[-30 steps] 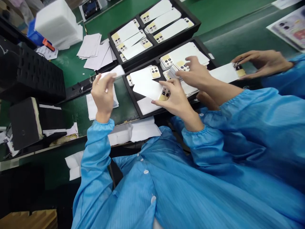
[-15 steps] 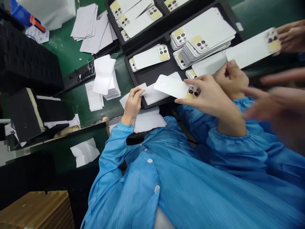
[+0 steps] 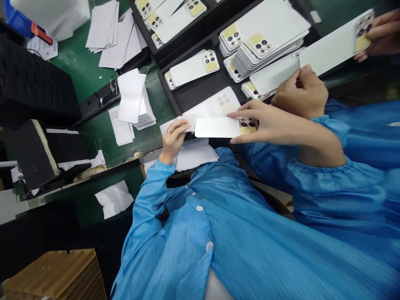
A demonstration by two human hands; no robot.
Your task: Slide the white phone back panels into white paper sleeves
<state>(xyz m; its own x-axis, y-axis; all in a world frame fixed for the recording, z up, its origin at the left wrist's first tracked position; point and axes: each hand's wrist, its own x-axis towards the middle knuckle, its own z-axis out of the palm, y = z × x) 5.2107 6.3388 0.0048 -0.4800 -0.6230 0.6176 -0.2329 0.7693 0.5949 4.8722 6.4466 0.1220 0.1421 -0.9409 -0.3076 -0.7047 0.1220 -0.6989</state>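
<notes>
My right hand (image 3: pixel 271 125) grips a white phone back cover (image 3: pixel 215 127) by its camera end, which has dark lens rings and a yellow film. Between the fingertips of my left hand (image 3: pixel 175 139) is a thin white sheet (image 3: pixel 191 121), paper or cloth; it meets the cover's plain end. Just behind, another white sheet (image 3: pixel 203 106) lies at the tray's near edge, with a faint camera pattern showing at its right part. The black tray (image 3: pixel 190 96) also holds a short pile of covers (image 3: pixel 190 70) and a tall stack (image 3: pixel 275 31).
At the right, a co-worker's hands (image 3: pixel 301 91) hold another cover (image 3: pixel 331 46). Paper stacks (image 3: pixel 145 108) stand left of the tray, with more papers (image 3: pixel 103 25) behind. A black crate (image 3: pixel 34 79) is at far left, a brown corrugated box (image 3: pixel 53 275) below. Folded white material (image 3: pixel 196 154) lies beneath my left hand.
My right hand has brought the cover down and left, turning it nearly level against the sheet in my left hand. The co-worker's cover has shifted up slightly; a blurred hand at right is gone.
</notes>
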